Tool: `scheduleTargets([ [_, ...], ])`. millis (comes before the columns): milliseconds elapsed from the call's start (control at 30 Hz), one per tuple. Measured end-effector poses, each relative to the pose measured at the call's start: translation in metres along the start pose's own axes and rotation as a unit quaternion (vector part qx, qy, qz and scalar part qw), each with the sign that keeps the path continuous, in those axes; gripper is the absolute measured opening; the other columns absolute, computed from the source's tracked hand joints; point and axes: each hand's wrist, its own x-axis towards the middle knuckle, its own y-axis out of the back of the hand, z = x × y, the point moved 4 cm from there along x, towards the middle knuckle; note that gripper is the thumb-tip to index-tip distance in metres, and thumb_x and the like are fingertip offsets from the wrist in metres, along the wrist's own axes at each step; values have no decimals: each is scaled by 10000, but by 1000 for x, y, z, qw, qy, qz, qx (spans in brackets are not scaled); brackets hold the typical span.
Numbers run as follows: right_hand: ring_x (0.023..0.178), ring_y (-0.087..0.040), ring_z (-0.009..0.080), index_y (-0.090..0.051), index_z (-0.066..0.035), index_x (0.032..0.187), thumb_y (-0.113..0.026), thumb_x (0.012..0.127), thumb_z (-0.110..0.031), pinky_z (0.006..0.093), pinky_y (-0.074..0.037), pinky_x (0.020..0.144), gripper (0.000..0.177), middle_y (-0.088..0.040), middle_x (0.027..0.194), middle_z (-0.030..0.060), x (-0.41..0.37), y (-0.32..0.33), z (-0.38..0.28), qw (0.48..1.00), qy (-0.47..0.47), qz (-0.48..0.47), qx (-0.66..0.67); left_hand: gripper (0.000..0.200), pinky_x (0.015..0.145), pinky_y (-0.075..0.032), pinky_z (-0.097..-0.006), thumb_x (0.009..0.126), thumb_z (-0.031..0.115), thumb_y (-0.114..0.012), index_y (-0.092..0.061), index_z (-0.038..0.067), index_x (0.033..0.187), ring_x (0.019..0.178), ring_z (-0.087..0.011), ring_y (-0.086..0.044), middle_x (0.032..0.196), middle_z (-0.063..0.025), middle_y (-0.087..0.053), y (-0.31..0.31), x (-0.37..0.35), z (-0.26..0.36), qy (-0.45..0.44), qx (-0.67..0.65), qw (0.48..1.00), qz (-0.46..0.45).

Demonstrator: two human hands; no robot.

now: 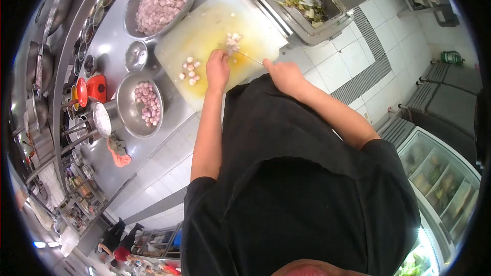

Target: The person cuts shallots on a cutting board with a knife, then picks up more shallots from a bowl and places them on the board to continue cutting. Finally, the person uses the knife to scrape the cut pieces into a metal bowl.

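Note:
My right hand [284,75] is wrapped round the handle of a knife [248,57], whose blade points left over the stained white cutting board [176,41]. Near the knife tip, my left hand [218,66] is closed, its fingertips pressed down at the board; what they hold is too small to make out. Just above the blade lies a little pile of cut pale pieces [233,40]. Several whole peeled bulbs [190,70] rest on the board, left of my left hand.
A big metal bowl of chopped pinkish pieces [162,5] stands behind the board. A bowl of purple bulbs [147,103] and a small metal bowl [136,56] are at its left. A scrap bin [327,26] stands beyond. Another person [121,253] is far off, lower left.

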Motion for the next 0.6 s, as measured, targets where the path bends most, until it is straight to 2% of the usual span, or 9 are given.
scheduleTargets([
  [67, 728, -751, 342, -510, -85, 1176, -617, 899, -64, 471, -572, 578, 298, -735, 802, 108, -4, 5, -3, 999, -15, 9, -38, 97, 768, -553, -405, 930, -5, -659, -679, -4, 1025, 863, -337, -694, 969, -178, -689, 0, 1, 1, 3, 0, 1000, -5],
  [167, 713, -751, 339, -503, -88, 1142, -629, 886, -67, 476, -567, 556, 286, -730, 782, 107, 4, -7, 5, 999, -4, 36, -11, 93, 759, -544, -417, 930, 0, -656, -677, 3, 1021, 857, -349, -685, 961, -181, -685, -3, 4, 4, 5, 0, 1000, -2],
  [400, 742, -760, 337, -503, -90, 1140, -630, 892, -77, 464, -574, 566, 278, -731, 787, 111, 2, 0, -1, 999, -7, 16, -40, 86, 756, -535, -426, 922, 26, -681, -690, 15, 1007, 848, -357, -679, 946, -180, -688, -3, 8, 5, 3, 20, 1000, 3],
  [500, 750, -763, 332, -505, -84, 1137, -630, 894, -77, 459, -581, 577, 274, -736, 808, 123, 12, -6, 5, 999, -1, 47, -20, 80, 759, -537, -422, 916, 29, -691, -697, 13, 994, 849, -351, -681, 947, -177, -693, -3, 10, 5, 9, 12, 1000, 5],
  [600, 761, -765, 334, -509, -81, 1171, -629, 899, -75, 460, -588, 589, 298, -748, 855, 136, 10, 2, 0, 999, 14, 23, -40, 72, 765, -540, -417, 913, 29, -694, -700, 10, 982, 852, -347, -684, 956, -173, -697, -3, 7, 5, 24, 18, 1000, -3],
])
